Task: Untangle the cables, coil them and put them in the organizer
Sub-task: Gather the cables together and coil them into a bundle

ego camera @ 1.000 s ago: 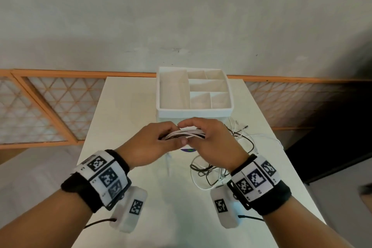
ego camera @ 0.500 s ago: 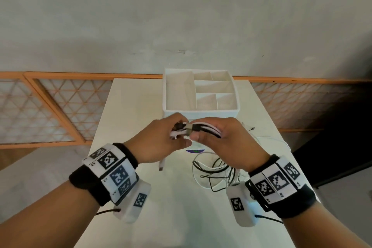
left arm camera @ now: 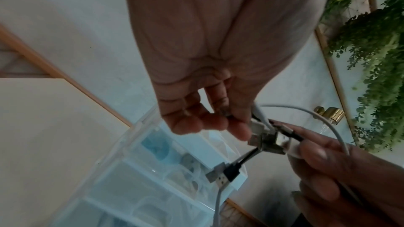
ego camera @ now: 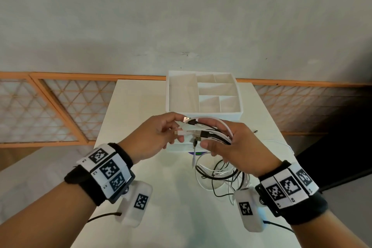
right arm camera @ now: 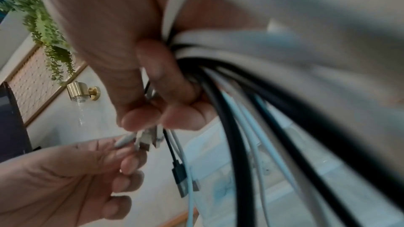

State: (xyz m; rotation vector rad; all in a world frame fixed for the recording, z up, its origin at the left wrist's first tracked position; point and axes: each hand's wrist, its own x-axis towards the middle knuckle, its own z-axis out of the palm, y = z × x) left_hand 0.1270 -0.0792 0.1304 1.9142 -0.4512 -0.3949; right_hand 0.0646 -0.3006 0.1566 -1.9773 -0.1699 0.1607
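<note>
A looped bundle of black and white cables [ego camera: 216, 129] is held in the air just in front of the white organizer [ego camera: 203, 115]. My right hand [ego camera: 218, 143] grips the loop, fingers curled round it [right arm camera: 174, 110]. My left hand [ego camera: 173, 130] pinches a white plug [ego camera: 181, 133] among the plug ends that fan out of the bundle [left arm camera: 266, 139]. A black USB plug [left arm camera: 231, 172] hangs loose below the hands. More tangled cable [ego camera: 219, 176] lies on the table under my right wrist, joined to the bundle. The organizer's compartments show nothing inside in the head view.
The white table [ego camera: 136, 110] is narrow, with its side edges close to both arms. An orange lattice railing [ego camera: 60, 110] runs behind and to the left. A purple and green sticker [ego camera: 198, 153] lies in front of the organizer.
Both hands were clasped together round the bundle. They have since drawn apart: the right keeps the loop, the left has slid to the plug ends, which now fan out.
</note>
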